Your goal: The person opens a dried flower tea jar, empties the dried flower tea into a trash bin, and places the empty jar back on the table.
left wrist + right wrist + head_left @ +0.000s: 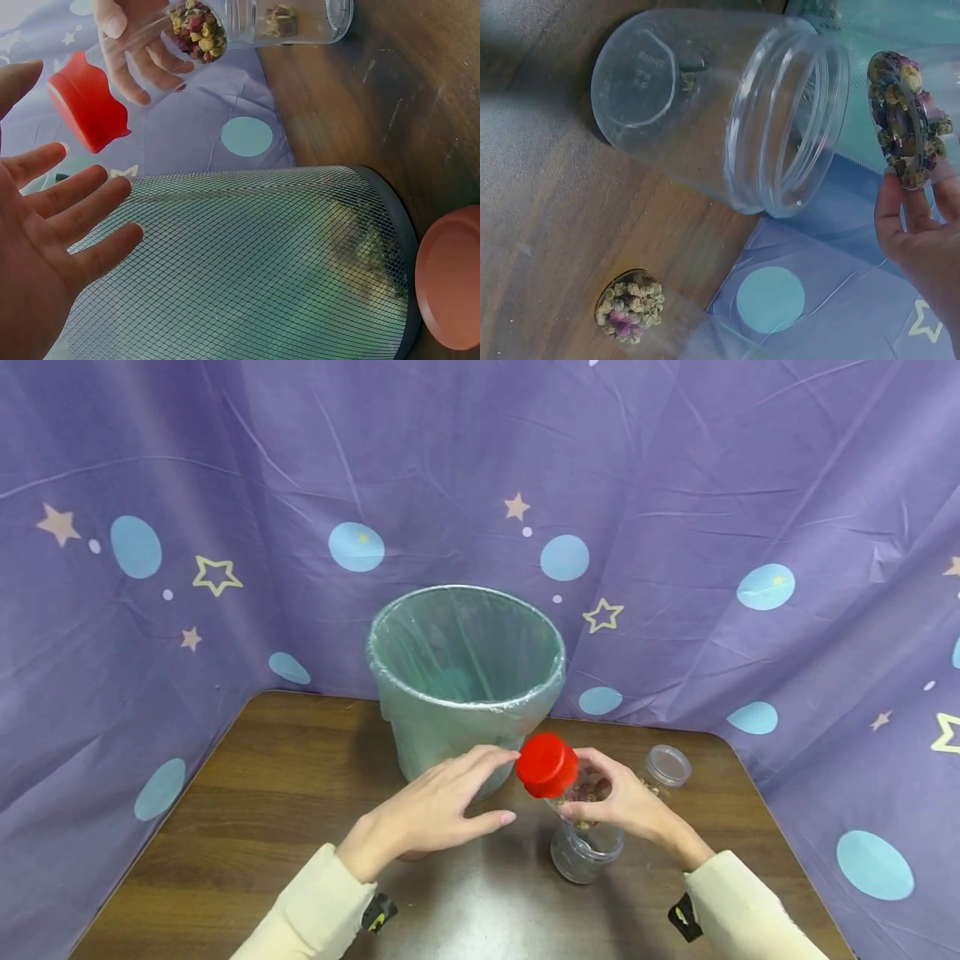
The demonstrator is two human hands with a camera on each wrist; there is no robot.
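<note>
The clear container point(587, 791) lay within the fingers of the right hand point(621, 797), between the thumb and the opposing fingers; its red cap point(546, 765) stood at 10 o'clock of that hand and at 3 o'clock of the left hand point(442, 803); the dried flowers point(199, 31) inside were gathered at the base end, near the mouth of the wide jar point(577, 862); the jar stood upright on the bench point(300, 768), at 5 o'clock of the cap.

The right forearm extended from 5 o'clock, the hand raised above the bench and the clear container tilted; the left forearm extended from 7 o'clock, palm turned towards the container.

The right fingers were clamped around the container wall; the left fingers were extended and spread, the thumb well apart from them, and gripped nothing; the left index fingertip was near the cap, contact uncertain.

A second clear container point(667, 766) stood at 2 o'clock of the right hand; the lined mesh bin point(468, 710) stood at 12 o'clock of the left hand; a reddish dish point(459, 277) lay beside the bin's base.
</note>
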